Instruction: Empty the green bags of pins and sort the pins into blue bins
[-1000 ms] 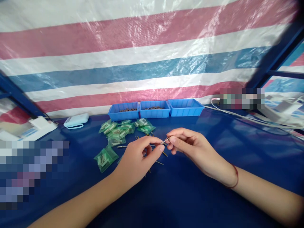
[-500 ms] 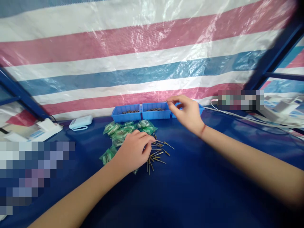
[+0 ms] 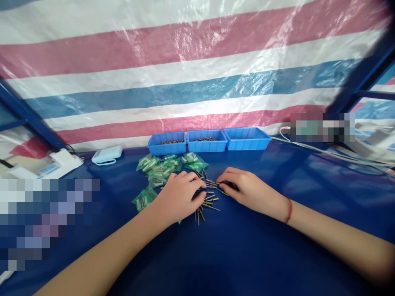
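Brass-coloured pop rivets with thin silver pins (image 3: 211, 199) lie in a loose pile on the blue table. My left hand (image 3: 182, 195) rests over the pile's left side, its fingers curved, with a gap between thumb and forefinger. At the pile's right edge my right hand (image 3: 243, 185) has thumb and forefinger pinched on a rivet (image 3: 218, 183); its other fingers are curled under. Small green-tinted clear bags (image 3: 159, 166) of metal parts lie behind and to the left of my left hand, which partly hides them.
Three blue bins stand along the back: the left bin (image 3: 166, 149) and middle bin (image 3: 206, 146) hold small metal parts, and the right bin (image 3: 248, 144) shows a bare interior. A light blue device (image 3: 107, 154) sits at back left. White cables (image 3: 321, 149) run at right.
My right hand has come down from above the right bin to the rivet pile, uncovering that bin. My left hand has stayed over the pile. The view has shifted slightly.
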Demonstrator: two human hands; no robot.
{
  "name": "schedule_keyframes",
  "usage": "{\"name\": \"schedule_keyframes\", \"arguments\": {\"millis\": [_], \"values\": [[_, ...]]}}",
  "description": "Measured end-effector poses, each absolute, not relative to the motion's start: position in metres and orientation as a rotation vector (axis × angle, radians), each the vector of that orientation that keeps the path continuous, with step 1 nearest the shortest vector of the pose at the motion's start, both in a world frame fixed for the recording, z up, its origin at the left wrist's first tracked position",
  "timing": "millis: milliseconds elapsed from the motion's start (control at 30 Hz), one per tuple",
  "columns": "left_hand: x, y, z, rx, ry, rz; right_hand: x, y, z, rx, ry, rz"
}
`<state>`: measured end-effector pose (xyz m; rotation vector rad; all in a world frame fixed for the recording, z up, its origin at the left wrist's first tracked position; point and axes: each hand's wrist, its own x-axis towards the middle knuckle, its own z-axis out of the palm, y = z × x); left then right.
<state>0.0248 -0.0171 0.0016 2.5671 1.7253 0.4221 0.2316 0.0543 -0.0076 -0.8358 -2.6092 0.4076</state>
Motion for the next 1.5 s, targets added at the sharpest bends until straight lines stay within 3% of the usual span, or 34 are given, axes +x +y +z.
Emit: {"name": "schedule_keyframes", "arguments": {"millis": [133, 300, 400, 700, 900, 1100, 1200, 1367, 1500], "values": [[0.030, -0.018, 0.001, 2.513, 1.711, 0.552, 0.229, 0.056, -0.004, -0.856, -2.437, 0.624], [0.042, -0.022, 0.000, 2.265, 1.634, 0.864, 0.225, 0.042, 0.007, -0.872, -1.865, 1.319], [0.049, -0.025, 0.001, 2.150, 1.601, 0.987, 0.222, 0.034, 0.010, -0.808, -1.636, 1.565], [0.051, -0.029, 0.006, 2.059, 1.568, 1.069, 0.221, 0.030, 0.006, -0.774, -1.535, 1.663], [0.049, -0.027, 0.006, 2.254, 1.586, 0.993, 0.225, 0.033, 0.003, -0.735, -1.797, 1.386], [0.034, -0.020, 0.004, 2.599, 1.679, 0.751, 0.231, 0.051, 0.024, -0.559, -2.193, 0.291], [0.025, -0.016, 0.004, 2.642, 1.694, 0.659, 0.221, 0.086, 0.038, -0.616, -2.105, -0.027], [0.018, -0.015, 0.005, 2.664, 1.691, 0.484, 0.199, 0.146, 0.032, -0.855, -2.074, -0.221], [0.017, -0.016, 0.005, 2.645, 1.711, 0.442, 0.197, 0.125, 0.008, -0.901, -2.184, -0.073]]}}
